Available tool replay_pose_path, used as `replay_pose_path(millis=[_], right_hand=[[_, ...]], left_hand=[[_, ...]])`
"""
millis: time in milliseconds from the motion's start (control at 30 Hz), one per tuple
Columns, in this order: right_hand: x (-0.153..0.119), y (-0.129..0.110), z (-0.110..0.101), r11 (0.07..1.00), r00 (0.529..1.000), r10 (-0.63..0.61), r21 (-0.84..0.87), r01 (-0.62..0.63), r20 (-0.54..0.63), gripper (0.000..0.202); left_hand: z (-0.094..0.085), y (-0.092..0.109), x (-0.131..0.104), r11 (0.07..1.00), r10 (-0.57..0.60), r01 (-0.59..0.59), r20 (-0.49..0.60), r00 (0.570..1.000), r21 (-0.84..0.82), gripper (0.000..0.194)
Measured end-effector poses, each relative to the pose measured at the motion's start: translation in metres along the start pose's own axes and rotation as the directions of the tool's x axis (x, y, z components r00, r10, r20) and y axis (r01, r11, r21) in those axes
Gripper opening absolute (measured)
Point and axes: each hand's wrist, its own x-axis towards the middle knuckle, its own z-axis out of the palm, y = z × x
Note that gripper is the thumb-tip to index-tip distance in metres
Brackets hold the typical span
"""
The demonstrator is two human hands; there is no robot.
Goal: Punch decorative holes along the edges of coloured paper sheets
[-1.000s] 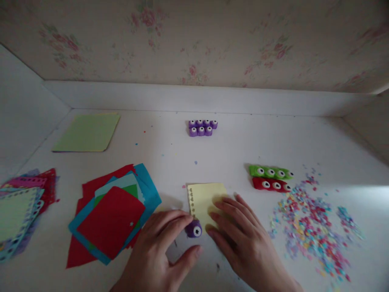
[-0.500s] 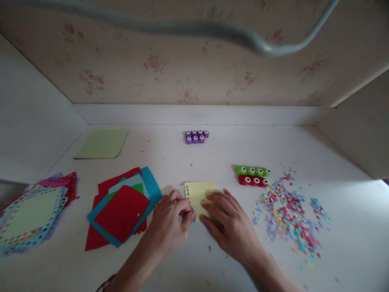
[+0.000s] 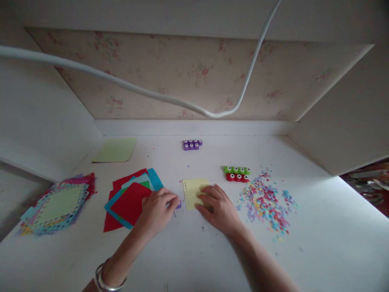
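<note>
A yellow paper sheet (image 3: 192, 191) lies on the white table, a row of small punched holes along its left edge. My right hand (image 3: 217, 209) rests on the sheet's right part, fingers spread. Just left of the sheet, apart from it, my left hand (image 3: 159, 211) grips a small purple craft punch (image 3: 179, 205), mostly hidden by the fingers. Partly beneath the left hand is a pile of coloured paper (image 3: 127, 202) in red, blue and green.
Purple punches (image 3: 191, 146) stand at the back, with green punches (image 3: 236, 170) and red punches (image 3: 237, 177) to the right. Paper confetti (image 3: 269, 202) is scattered beyond my right hand. Hole-edged sheets (image 3: 62, 205) and pale green paper (image 3: 115, 150) lie left. A cable (image 3: 152, 94) hangs across.
My left hand has drawn the purple punch leftward off the sheet's edge. The right hand stays on the sheet. The camera view has shifted.
</note>
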Motion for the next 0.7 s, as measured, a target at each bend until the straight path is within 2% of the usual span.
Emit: replay_pose_path(millis=[67,167,267,367,467,533,633,700], right_hand=[[0.0,0.001,0.001,1.0,1.0,-0.001,0.008,0.001,-0.005,0.022],[0.001,0.002,0.0,1.0,0.999,-0.015,0.025,0.015,-0.029,0.023],[0.002,-0.004,-0.003,0.998,0.995,-0.007,0.064,0.014,-0.1,0.021],[0.001,-0.021,-0.008,0.987,0.995,0.022,0.163,-0.006,-0.102,0.029],[0.001,-0.044,-0.016,0.947,1.0,-0.003,0.322,-0.006,0.028,0.038],[0.001,-0.056,-0.022,0.921,0.997,-0.025,0.39,-0.005,0.073,0.036],[0.002,-0.059,-0.03,0.905,0.996,0.032,0.42,-0.066,0.088,0.029],[0.002,-0.048,-0.037,0.886,0.984,0.154,0.429,-0.177,0.089,0.023]], left_hand=[[0.001,-0.012,-0.007,1.0,0.024,-0.024,-0.038,0.999,0.01,0.031],[0.006,-0.027,-0.017,0.993,0.105,-0.1,-0.084,0.991,0.061,0.026],[0.014,-0.033,-0.023,0.984,0.17,-0.162,-0.127,0.977,0.069,0.029],[0.02,-0.025,-0.024,0.966,0.246,-0.257,-0.189,0.951,-0.035,0.034],[0.022,-0.005,-0.022,0.931,0.281,-0.315,-0.187,0.941,-0.183,0.051],[0.021,0.009,-0.019,0.915,0.261,-0.3,-0.174,0.95,-0.268,0.051],[0.024,0.019,-0.014,0.893,0.209,-0.263,-0.18,0.961,-0.366,0.047],[0.027,0.018,-0.01,0.881,0.177,-0.24,-0.188,0.966,-0.408,0.042]])
